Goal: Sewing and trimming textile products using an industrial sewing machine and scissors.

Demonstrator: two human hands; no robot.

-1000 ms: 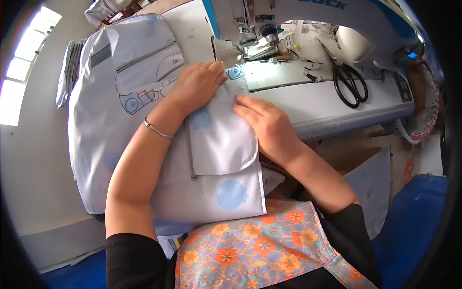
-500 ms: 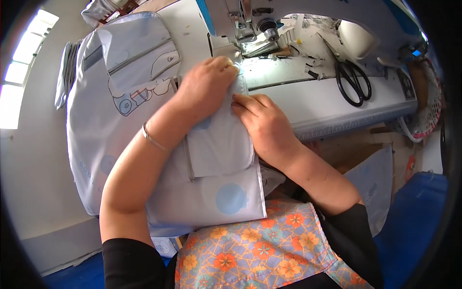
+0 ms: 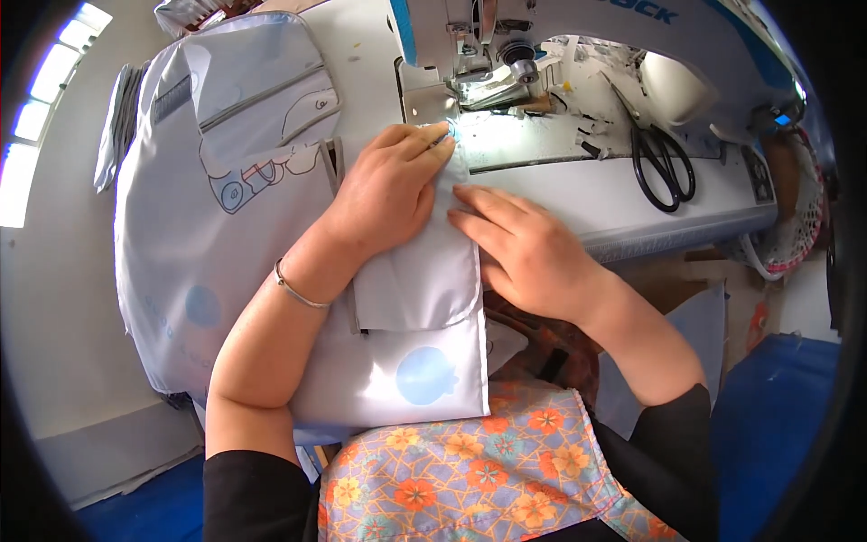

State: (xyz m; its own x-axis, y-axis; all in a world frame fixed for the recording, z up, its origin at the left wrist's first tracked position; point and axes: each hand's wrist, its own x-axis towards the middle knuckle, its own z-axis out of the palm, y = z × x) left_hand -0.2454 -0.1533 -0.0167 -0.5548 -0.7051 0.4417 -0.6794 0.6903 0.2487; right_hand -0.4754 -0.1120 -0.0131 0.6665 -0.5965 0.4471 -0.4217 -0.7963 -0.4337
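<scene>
A pale grey-white fabric piece (image 3: 217, 280) with blue prints and sewn-on pocket panels spreads over the left of the sewing table and down to my lap. On its narrow right-hand part, my left hand (image 3: 384, 191) lies flat, fingertips at the far end just in front of the sewing machine's (image 3: 456, 59) lit needle area. My right hand (image 3: 546, 257) rests along the right edge of this part, its fingers apart and their tips touching the cloth. Its thumb is partly hidden. A pocket panel (image 3: 420, 289) shows below my left hand.
Black-handled scissors (image 3: 666, 172) lie on the machine bed, right of the needle, among thread scraps. A ruler strip (image 3: 650, 242) runs along the table's front edge. Folded cloths (image 3: 117, 131) hang at far left. A pink-rimmed mesh basket (image 3: 806, 221) stands at the right.
My left hand has flattened over the cloth. The right hand has loosened from the edge, its fingers spreading and moving slightly right and nearer to me. The view has shifted a little.
</scene>
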